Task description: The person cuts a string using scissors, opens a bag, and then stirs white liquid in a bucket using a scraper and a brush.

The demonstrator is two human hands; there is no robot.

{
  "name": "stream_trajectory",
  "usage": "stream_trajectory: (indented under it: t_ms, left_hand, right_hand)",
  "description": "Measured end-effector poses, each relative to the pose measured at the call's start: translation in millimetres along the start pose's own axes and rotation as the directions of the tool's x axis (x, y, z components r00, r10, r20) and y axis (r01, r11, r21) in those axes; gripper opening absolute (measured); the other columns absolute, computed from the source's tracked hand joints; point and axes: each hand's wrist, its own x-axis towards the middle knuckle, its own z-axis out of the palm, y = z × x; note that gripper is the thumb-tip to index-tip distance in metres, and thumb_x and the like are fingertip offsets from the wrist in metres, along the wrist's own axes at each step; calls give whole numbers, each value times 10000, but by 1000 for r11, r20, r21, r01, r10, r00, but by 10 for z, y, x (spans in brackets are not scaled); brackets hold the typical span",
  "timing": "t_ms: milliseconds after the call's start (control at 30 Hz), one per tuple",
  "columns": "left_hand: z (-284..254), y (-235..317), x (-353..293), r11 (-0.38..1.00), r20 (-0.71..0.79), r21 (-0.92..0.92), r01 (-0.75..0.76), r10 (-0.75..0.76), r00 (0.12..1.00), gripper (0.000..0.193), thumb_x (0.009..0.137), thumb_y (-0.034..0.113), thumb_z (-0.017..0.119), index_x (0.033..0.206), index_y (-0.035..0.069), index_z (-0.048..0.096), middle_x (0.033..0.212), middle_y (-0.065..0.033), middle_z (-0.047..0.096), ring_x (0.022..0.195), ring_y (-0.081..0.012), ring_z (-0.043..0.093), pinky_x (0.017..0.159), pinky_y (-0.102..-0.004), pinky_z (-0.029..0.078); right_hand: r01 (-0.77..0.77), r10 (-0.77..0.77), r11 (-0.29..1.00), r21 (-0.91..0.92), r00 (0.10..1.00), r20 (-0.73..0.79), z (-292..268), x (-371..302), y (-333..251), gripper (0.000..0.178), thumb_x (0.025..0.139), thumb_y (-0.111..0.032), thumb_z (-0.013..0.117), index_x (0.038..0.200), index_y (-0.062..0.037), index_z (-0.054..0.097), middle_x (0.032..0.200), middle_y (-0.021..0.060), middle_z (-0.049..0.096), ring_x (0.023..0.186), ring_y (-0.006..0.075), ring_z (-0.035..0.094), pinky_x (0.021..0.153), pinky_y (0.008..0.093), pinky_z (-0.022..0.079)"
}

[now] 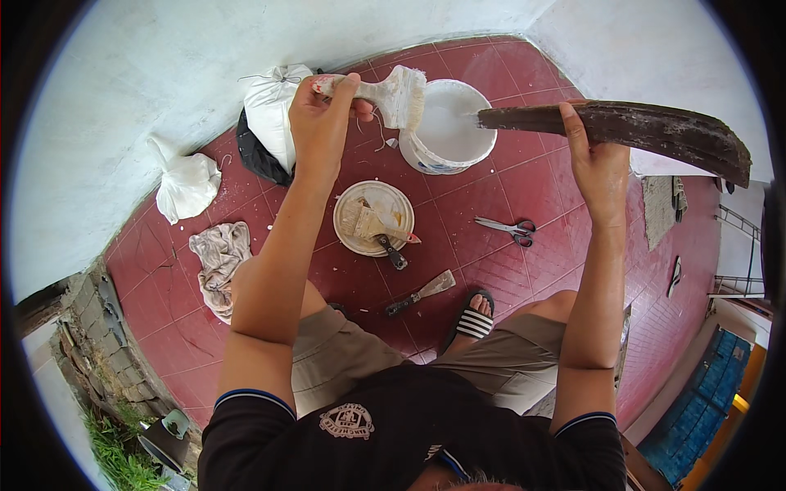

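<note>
My left hand is closed around the handle of a wide paintbrush, its body caked in white and its bristles at the near left rim of a bucket. White liquid or paste fills part of that bucket. With my right hand I grip a long, dark brown, curved piece that looks like wood or a dried palm stalk. Its narrow end reaches over the bucket's right rim and its wide end points right. Whether that tip touches the white contents, I cannot tell.
On the red tiled floor lie a round lid bearing scrapers and a brush, a putty knife and scissors. Two white bags and a crumpled cloth are on the left. White walls rise behind the bucket.
</note>
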Motion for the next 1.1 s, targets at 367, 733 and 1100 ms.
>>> stream_trajectory:
  t_ms: [367, 733, 1100]
  left_hand:
    - [31, -136, 0, 997, 11, 10, 74, -74, 997, 188, 933, 147, 697, 994, -20, 637, 829, -105, 681, 660, -168, 686, 579, -306, 594]
    - [67, -140, -8, 997, 25, 13, 69, -70, 997, 186, 932, 139, 694, 991, -28, 638, 830, -110, 687, 667, -165, 688, 588, -307, 595]
    - [64, -94, -1, 999, 18, -6, 43, -42, 999, 180, 929, 121, 691, 998, -37, 639, 825, -114, 687, 666, -170, 690, 593, -309, 601]
  right_hand:
    - [-72, 112, 981, 183, 968, -222, -203, -12, -81, 299, 985, -211, 668, 1022, 85, 689, 860, 85, 701, 785, 134, 666, 740, 284, 533]
    - [-138, 180, 972, 191, 958, -221, -250, 3, -8, 304, 986, -220, 665, 1010, 81, 694, 859, 91, 703, 776, 143, 679, 745, 279, 533]
    - [-86, 93, 993, 76, 991, -93, -9, -55, 34, 261, 980, -201, 683, 988, 59, 682, 845, 78, 691, 782, 125, 655, 729, 279, 526]
